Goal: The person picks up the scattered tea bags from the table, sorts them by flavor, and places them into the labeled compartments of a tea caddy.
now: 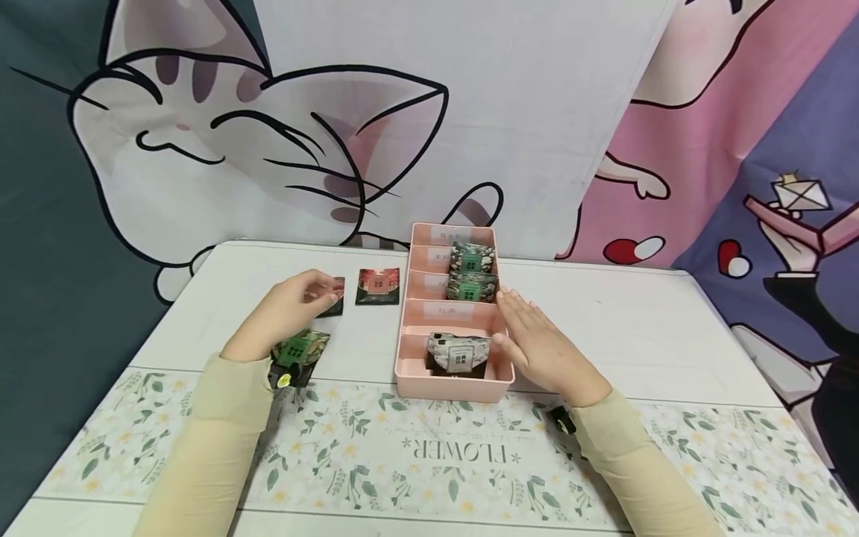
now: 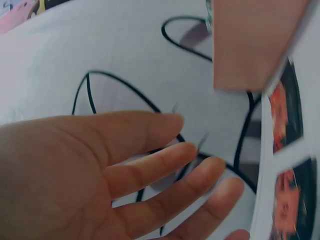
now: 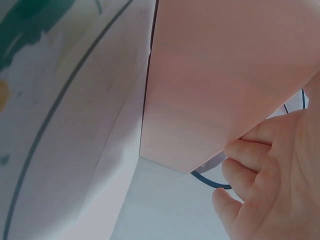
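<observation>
On the table stands a pink divided box, with the right hand at its right side. That hand's fingers lie fairly straight along the rim; in the right wrist view they are against the pink wall. The left hand hovers over a red-and-black packet, partly hiding it. In the left wrist view its fingers are loosely bent with nothing between them. Another red-and-black packet lies nearer the box. Beside the left wrist is a green-and-black packet.
Inside the box, two green packets stand in rear compartments and a grey-white packet leans in the front one. White labels mark the dividers. A flowered runner crosses the table; a cartoon cloth hangs behind.
</observation>
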The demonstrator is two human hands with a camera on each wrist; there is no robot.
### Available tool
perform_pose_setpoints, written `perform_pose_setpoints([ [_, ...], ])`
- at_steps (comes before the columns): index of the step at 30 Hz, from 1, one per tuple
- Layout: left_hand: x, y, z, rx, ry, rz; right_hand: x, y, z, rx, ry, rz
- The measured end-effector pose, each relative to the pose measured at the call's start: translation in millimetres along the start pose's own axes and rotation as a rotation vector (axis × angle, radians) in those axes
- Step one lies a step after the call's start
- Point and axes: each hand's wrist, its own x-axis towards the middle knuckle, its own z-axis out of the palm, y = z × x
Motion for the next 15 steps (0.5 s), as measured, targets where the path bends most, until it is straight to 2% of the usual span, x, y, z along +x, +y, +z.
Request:
perform_pose_setpoints([
  [7,-5.5,-18.4,-13.9,0.081,-0.059,-0.033,-1.5,1.1,-1.2,-0.007,0.012,-0.003],
  [15,-9.8,-43.5,-22.7,0.183,-0.18,-0.167,0.7,0.3,0.8,0.002,0.018,-0.019],
])
